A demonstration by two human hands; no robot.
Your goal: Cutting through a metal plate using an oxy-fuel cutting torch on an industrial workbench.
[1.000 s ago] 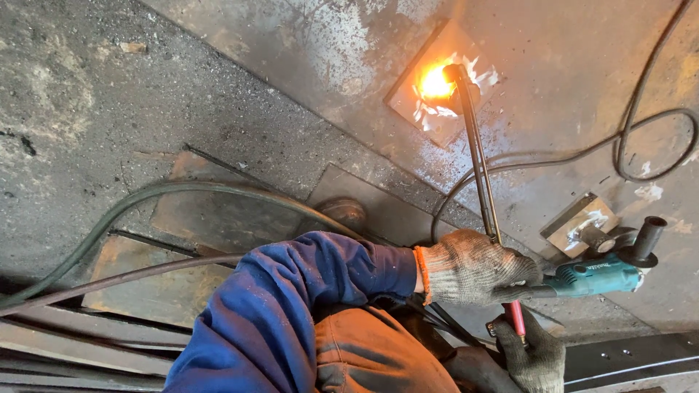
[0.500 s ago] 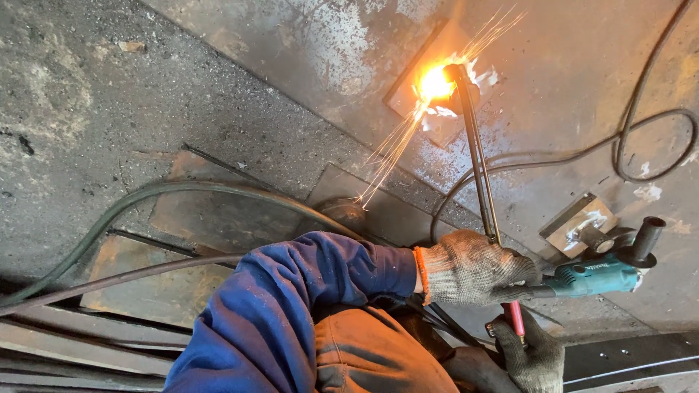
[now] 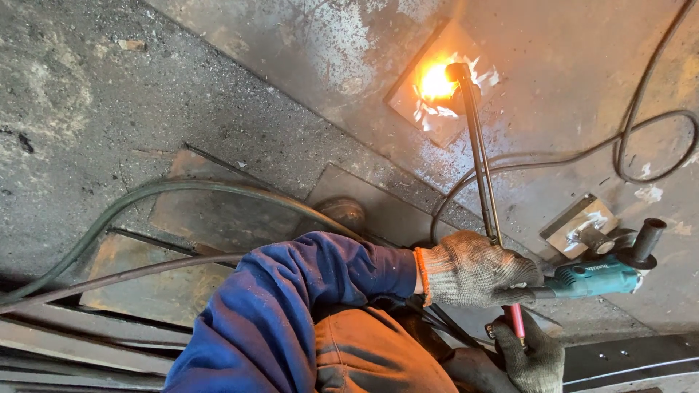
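Note:
My left hand (image 3: 473,275), in a grey knit glove at the end of a blue sleeve, is closed around the two long tubes of a cutting torch (image 3: 480,167). My right hand (image 3: 537,358), also gloved, grips the torch's red handle low at the frame's bottom edge. The torch head (image 3: 459,71) points down at a square steel plate (image 3: 415,109) lying on the big steel sheet. A bright orange flame (image 3: 437,81) burns on the plate just left of the head, with glowing marks around it.
A teal angle grinder (image 3: 598,276) with a black side handle lies right of my left hand. A small shiny metal piece (image 3: 579,222) sits behind it. A black cable (image 3: 641,138) loops at right. Green and dark hoses (image 3: 145,196) cross rusty plates (image 3: 153,291) at left.
A shower of sparks flew down-left from the plate half a second ago; now only the steady flame shows. Both hands and the torch stay where they were.

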